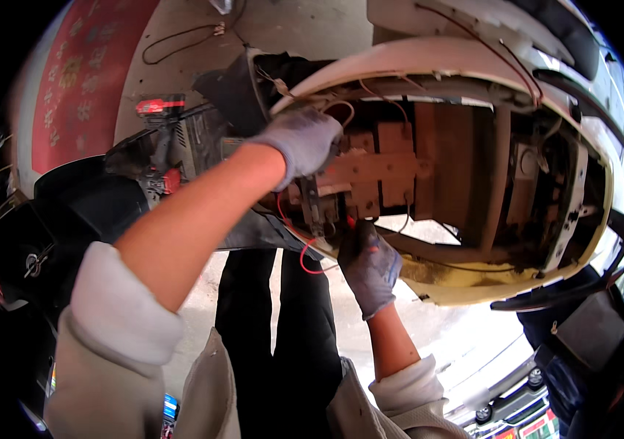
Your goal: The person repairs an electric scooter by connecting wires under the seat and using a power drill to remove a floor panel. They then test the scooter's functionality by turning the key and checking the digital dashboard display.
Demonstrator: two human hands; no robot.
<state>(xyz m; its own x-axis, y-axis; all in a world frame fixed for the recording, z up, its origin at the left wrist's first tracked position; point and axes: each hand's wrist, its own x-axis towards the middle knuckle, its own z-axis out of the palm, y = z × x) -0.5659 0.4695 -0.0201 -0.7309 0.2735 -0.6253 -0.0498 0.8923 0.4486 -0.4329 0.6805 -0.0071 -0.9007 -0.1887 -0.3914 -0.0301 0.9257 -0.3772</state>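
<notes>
An electric scooter's body lies opened up before me, its long frame bay (458, 168) uncovered. Blocky brown battery-like units (396, 164) sit inside, under a flat crosspiece. My left hand (301, 143), in a grey glove, reaches over the bay's left end with its fingers curled; the fingertips and whatever they hold are hidden. At the near edge my right hand (370, 267), in a grey glove with a dark finger area, is closed around a red wire (310, 269). That wire loops out of the bay and runs to this hand; a bit of red shows by its fingertips.
A red-and-black cordless power tool (162, 128) rests on the dark footboard at left. Beside it is the black scooter seat (85, 197). A loose cable (180, 44) lies on the floor beyond, near a red mat (85, 80). Thin wires cross the bay's rim.
</notes>
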